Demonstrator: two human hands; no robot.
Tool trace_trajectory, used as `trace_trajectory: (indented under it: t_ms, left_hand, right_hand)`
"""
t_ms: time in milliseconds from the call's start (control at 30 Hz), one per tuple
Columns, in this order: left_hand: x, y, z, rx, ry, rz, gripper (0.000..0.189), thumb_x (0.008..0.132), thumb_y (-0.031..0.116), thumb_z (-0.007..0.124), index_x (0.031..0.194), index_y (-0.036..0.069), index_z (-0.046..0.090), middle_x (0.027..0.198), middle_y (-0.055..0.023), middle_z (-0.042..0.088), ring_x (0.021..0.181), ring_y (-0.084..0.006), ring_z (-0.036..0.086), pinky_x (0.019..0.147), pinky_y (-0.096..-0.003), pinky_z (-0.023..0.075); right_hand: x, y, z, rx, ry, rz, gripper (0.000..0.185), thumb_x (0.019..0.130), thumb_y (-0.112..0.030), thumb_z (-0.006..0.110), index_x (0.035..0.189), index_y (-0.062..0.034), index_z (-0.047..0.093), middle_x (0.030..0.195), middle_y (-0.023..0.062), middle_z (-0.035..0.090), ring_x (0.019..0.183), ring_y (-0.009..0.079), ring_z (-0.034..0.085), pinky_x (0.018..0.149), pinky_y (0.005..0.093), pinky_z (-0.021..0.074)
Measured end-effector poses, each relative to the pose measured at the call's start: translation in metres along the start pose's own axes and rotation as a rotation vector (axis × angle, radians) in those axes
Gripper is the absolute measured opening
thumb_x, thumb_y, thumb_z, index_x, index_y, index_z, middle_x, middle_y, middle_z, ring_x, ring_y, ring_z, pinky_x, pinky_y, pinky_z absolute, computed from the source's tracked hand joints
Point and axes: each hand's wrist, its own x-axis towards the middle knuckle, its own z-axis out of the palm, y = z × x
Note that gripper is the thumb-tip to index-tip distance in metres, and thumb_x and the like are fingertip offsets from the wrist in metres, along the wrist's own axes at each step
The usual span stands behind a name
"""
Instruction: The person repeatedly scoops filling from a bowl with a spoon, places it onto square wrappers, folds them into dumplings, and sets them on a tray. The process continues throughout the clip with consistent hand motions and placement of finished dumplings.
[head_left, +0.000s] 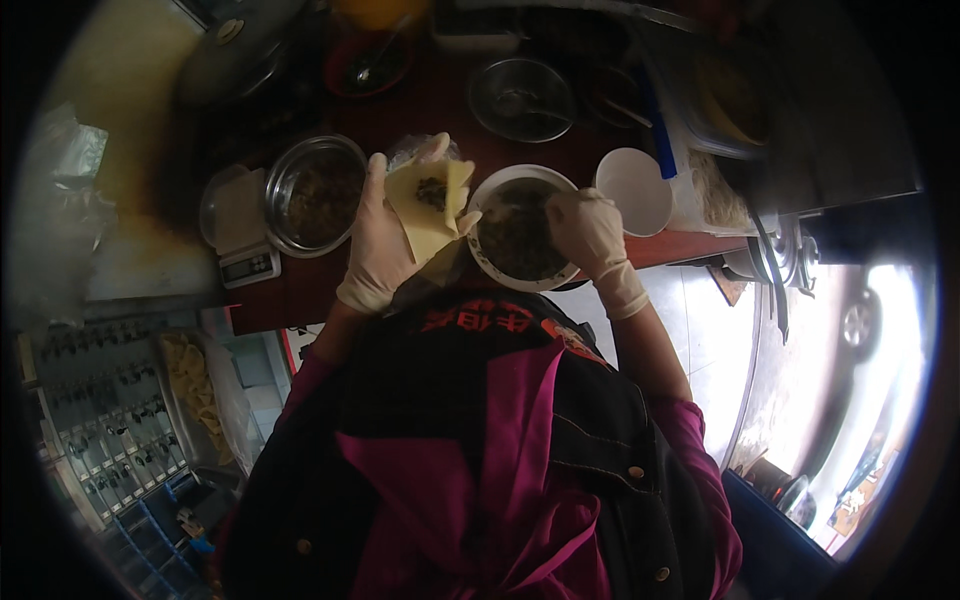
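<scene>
A gloved left hand of mine (382, 232) holds a pale yellow dough wrapper (420, 225), spread across the palm and fingers. One edge of the wrapper is folded up, and a small dark heap of chopped filling (432, 193) sits on it. My right hand (591, 225), also gloved, is curled over the right side of a white bowl (481, 255). Dark green chopped filling (517, 240) lies in that bowl. The fingertips are hidden, so whether they grip a utensil cannot be told.
Left of the wrapper stands a metal bowl (319, 196) with brownish contents, beside a digital kitchen scale (251, 266). A white empty-looking bowl (636, 191) is at the right. Further back are a steel bowl (521, 97) and a red bowl (330, 71) with a spoon. Folded dough pieces fill a tray (169, 360) at lower left.
</scene>
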Motion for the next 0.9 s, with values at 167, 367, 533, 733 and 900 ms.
trace_trajectory:
  t_ms: [167,367,533,733,900]
  left_hand:
    - [0.007,-0.011,-0.012,0.075,-0.066,-0.08,0.055,0.104,0.037,0.06,0.147,0.003,0.052,0.125,-0.0123,0.067,0.112,-0.0226,0.066,0.11,-0.038,0.0499]
    - [0.004,-0.027,0.003,0.331,0.1,-0.118,0.042,0.103,0.005,0.054,0.142,-0.009,0.05,0.137,-0.0202,0.063,0.13,-0.0293,0.061,0.117,-0.0389,0.0469]
    - [0.006,-0.031,0.009,0.428,0.205,-0.077,0.04,0.106,0.01,0.052,0.139,-0.012,0.051,0.135,-0.0246,0.063,0.131,-0.0294,0.061,0.117,-0.0377,0.0467]
    - [0.008,-0.03,0.006,0.331,0.24,-0.174,0.042,0.108,0.011,0.045,0.143,-0.013,0.048,0.143,-0.0241,0.057,0.134,-0.029,0.058,0.118,-0.0372,0.0455]
    - [0.0,-0.028,0.017,0.28,0.174,-0.204,0.04,0.106,0.014,0.048,0.139,-0.009,0.054,0.146,-0.0225,0.055,0.142,-0.0295,0.049,0.122,-0.0404,0.0395]
  right_hand:
    - [-0.023,0.009,-0.049,0.421,0.218,0.134,0.015,0.093,-0.015,0.067,0.09,-0.0049,0.078,0.082,0.0123,0.076,0.079,0.0262,0.074,0.073,0.0372,0.0588]
    - [-0.034,-0.01,-0.07,1.222,0.135,0.273,0.012,0.092,-0.006,0.073,0.1,0.001,0.078,0.089,0.0118,0.077,0.084,0.013,0.073,0.077,0.0257,0.0569]
    - [-0.036,-0.004,-0.06,0.997,0.105,0.26,0.011,0.091,-0.009,0.074,0.098,-0.0014,0.079,0.091,0.0132,0.078,0.085,0.0161,0.073,0.078,0.0299,0.0573]
    - [-0.021,-0.003,-0.047,-0.019,0.245,-0.11,0.015,0.086,-0.022,0.076,0.092,-0.0094,0.079,0.084,0.009,0.076,0.089,0.0299,0.07,0.08,0.0462,0.0553]
    - [-0.018,-0.044,-0.046,0.374,0.226,-0.269,0.024,0.086,-0.03,0.08,0.098,-0.0095,0.078,0.087,0.0082,0.076,0.079,0.0233,0.071,0.075,0.0391,0.0548]
